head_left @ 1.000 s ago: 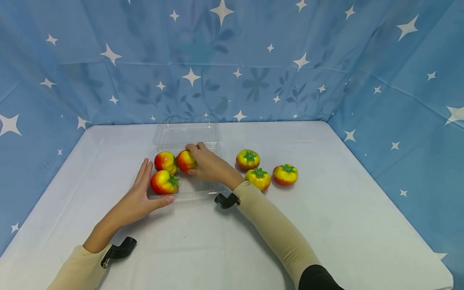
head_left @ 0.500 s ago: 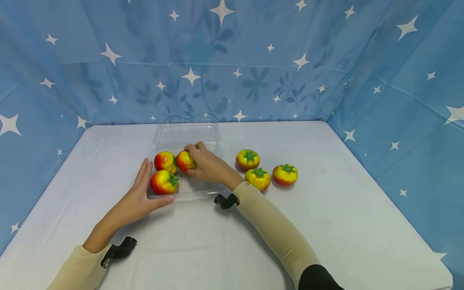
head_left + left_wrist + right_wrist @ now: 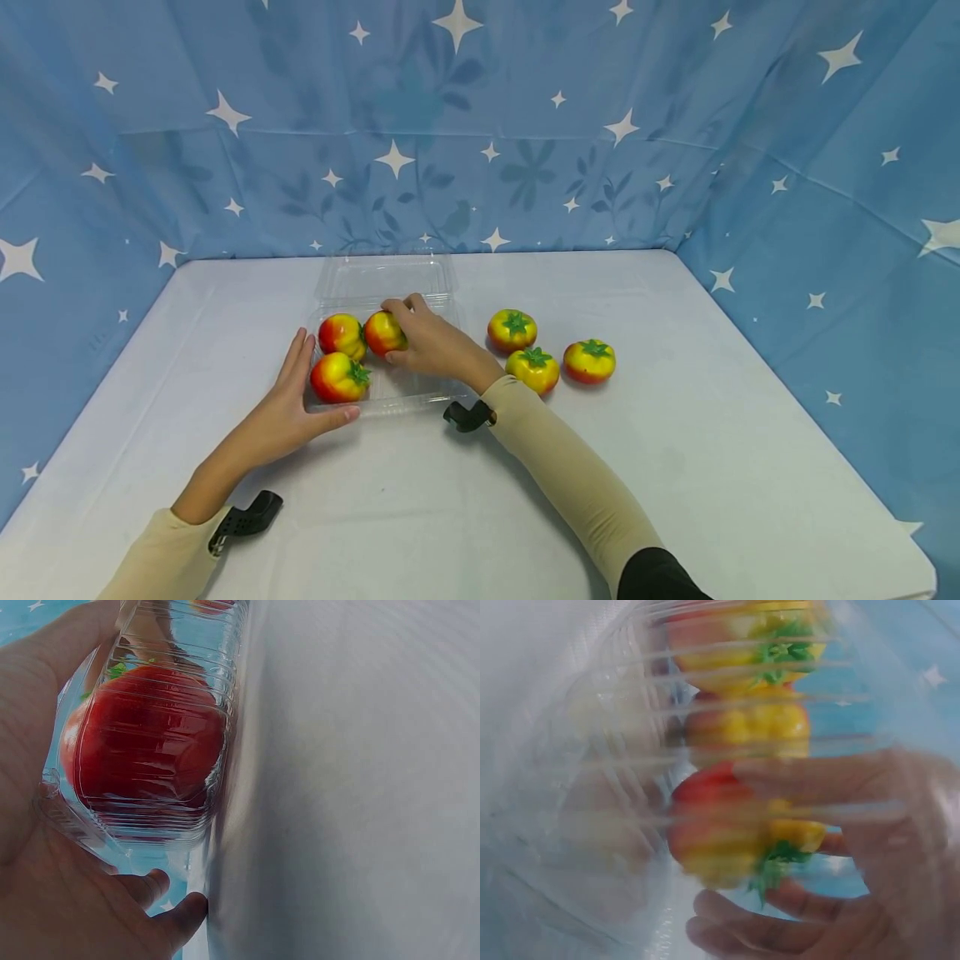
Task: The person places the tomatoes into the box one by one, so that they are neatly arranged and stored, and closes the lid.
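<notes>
A clear plastic clamshell box lies on the table with its lid folded back. My right hand grips a red-and-yellow tomato with a green leafy top, thumb and fingers around it, inside the box. In the right wrist view this tomato appears through the box's ribbed wall. Two similar tomatoes, one at the back and one in front, sit along the box's left side. My left hand rests at the front left corner, fingers straight along the left wall, thumb along the front.
Right of the box, three more tomatoes stand on the white tablecloth: a back one, a front one partly behind my right sleeve, and a right one. A blue star-patterned curtain rises behind the table.
</notes>
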### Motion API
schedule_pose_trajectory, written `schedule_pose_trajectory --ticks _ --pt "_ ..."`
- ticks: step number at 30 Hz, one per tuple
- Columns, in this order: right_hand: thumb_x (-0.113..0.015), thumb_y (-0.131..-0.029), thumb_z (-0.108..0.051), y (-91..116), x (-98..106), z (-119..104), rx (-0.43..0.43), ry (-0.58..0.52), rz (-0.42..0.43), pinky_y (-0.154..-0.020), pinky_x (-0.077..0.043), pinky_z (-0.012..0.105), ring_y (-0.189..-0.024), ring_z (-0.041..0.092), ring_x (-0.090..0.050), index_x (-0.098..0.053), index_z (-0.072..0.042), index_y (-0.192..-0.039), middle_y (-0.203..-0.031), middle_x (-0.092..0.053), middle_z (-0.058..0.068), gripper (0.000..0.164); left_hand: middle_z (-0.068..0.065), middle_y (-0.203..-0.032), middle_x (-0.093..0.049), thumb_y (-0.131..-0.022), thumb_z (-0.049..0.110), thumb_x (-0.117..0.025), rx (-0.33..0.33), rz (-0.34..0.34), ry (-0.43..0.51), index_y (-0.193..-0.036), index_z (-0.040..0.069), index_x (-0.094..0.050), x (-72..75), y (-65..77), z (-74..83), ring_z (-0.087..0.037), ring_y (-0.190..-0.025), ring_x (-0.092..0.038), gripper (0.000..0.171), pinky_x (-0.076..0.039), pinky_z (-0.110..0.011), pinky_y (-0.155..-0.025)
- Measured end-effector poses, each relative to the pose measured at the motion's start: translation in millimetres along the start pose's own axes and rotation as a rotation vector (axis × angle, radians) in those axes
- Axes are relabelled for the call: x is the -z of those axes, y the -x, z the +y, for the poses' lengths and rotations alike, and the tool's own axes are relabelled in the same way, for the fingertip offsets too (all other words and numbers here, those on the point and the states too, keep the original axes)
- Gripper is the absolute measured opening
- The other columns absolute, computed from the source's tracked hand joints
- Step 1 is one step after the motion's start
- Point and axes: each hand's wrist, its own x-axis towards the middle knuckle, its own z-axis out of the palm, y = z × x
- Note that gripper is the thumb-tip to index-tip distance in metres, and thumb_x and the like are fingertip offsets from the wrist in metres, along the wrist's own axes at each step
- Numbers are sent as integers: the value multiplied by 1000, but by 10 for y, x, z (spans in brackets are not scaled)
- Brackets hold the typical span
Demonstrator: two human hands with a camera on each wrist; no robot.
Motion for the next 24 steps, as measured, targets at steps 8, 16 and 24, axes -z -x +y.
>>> schedule_pose_trajectory --ticks 8,16,24 --pt "-76 -102 -30 55 93 23 0 -14 2 -102 -58 38 -112 26 -64 -36 -11 -165 -149 -43 18 77 -10 -176 24 -92 52 -81 2 -4 3 -170 7 13 -5 -3 -14 -51 -160 3 131 -16 -82 -115" --pt "-75 -103 -36 91 155 50 23 -42 -4 -103 -57 37 -114 25 -64 -35 -10 -165 -151 -42 19 79 -11 -176 24 -92 51 -81 -1 -3 9 -170 8 15 -14 1 -31 -51 -160 3 130 -16 -82 -115" --pt "-74 -103 -37 118 192 20 28 -59 -20 -107 -54 40 -121 26 -61 -35 -14 -166 -154 -40 18 78 -10 -176 24 -92 51 -81 -4 4 7 -170 9 14 -15 -9 -12 -51 -160 2 131 -16 -82 -115"
